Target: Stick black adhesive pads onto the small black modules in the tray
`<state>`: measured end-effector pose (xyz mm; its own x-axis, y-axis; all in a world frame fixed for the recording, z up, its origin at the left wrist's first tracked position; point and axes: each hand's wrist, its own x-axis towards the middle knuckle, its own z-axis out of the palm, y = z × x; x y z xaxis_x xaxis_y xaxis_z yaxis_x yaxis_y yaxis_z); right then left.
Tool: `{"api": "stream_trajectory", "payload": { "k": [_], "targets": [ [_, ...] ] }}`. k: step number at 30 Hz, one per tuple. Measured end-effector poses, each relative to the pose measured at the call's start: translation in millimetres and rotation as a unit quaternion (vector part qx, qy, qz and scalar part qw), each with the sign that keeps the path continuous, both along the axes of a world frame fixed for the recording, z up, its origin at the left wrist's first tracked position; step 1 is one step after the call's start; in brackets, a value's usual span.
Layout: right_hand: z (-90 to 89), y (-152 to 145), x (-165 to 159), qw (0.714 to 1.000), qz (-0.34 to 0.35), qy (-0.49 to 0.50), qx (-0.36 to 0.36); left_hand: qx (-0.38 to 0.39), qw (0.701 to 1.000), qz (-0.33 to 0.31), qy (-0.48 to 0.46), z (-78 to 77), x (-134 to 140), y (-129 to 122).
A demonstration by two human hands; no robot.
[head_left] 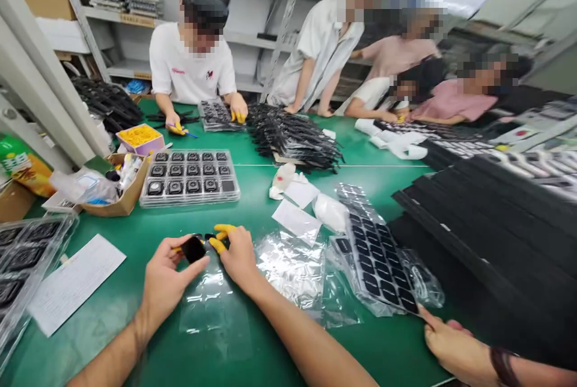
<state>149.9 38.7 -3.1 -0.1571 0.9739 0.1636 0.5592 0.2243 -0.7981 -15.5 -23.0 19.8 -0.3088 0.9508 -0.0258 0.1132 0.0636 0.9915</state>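
Your left hand (169, 273) pinched a black square piece (193, 250), seemingly unfinished; whether your right hand (240, 256) gripped anything couldn't be told. Beyond stood a well-filled tray (192, 200).

No text can be read: the lettering on the bottle (27, 164), the white shirt (192, 68), the paper sheet (79, 285) and the shelf label (136, 20) is too small or blurred.

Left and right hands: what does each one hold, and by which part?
The left hand holds a black square watch face by its edges; whether the right hand grips the small dark piece cannot be told.
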Motion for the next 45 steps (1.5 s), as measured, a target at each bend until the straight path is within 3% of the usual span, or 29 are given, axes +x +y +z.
{"api": "stream_trajectory", "payload": {
  "k": [2, 5, 7, 13, 18, 21, 23, 26, 28, 30, 32, 34, 37, 45],
  "targets": [
    [-0.9, 1, 5, 0.999, 0.014, 0.051, -0.003, 0.001, 0.999, 0.032, 0.042, -1.7, -15, 13],
    [-3.5, -3, 8, 0.99, 0.046, 0.13, -0.032, -0.034, 0.999, -0.001, -0.014, -3.8, -26, 22],
    [-4.5, -7, 9, 0.983, 0.055, 0.168, -0.052, -0.056, 0.996, -0.021, -0.061, -3.7, -26, 22],
    [-5.6, -12, 7, 0.969, 0.058, 0.229, -0.077, -0.07, 0.993, -0.004, -0.098, 6.8, -17, 14],
    [-7.7, -11, 5, 0.975, 0.046, 0.216, -0.015, -0.11, 0.985, 0.009, -0.129, 13.1, -14, 14],
    [6.2, -10, 11, 0.977, 0.037, 0.197, 0.068, -0.127, 0.979, 0.043, -0.156, 12.7, -14, 17],
    [22.1, -11, 21, 0.971, 0.037, 0.219, 0.084, -0.135, 0.982, 0.057, -0.122, 12.6, -15, 18],
    [41.5, -17, 37, 0.941, 0.054, 0.329, -0.056, -0.086, 0.991, 0.069, 0.071, 14.2, -16, 15],
    [43.9, -22, 43, 0.911, 0.047, 0.375, -0.166, 0.015, 0.971, 0.087, 0.222, 14.6, -14, 9],
    [38.4, -25, 45, 0.897, 0.017, 0.382, -0.223, 0.097, 0.948, 0.079, 0.291, 12.7, -11, 2],
    [30.2, -24, 43, 0.893, -0.006, 0.382, -0.24, 0.08, 0.963, 0.014, 0.255, 8.2, -6, -3],
    [24.6, -22, 40, 0.89, -0.011, 0.384, -0.245, -0.012, 0.979, -0.091, 0.182, 2.9, 0, -5],
    [24.4, -22, 36, 0.895, -0.008, 0.368, -0.251, -0.101, 0.969, -0.19, 0.118, -1.2, 7, -4],
    [20.1, -39, 29, 0.885, -0.025, 0.328, -0.331, -0.087, 0.977, -0.19, 0.033, -11.2, 11, -6]
  ]
}}
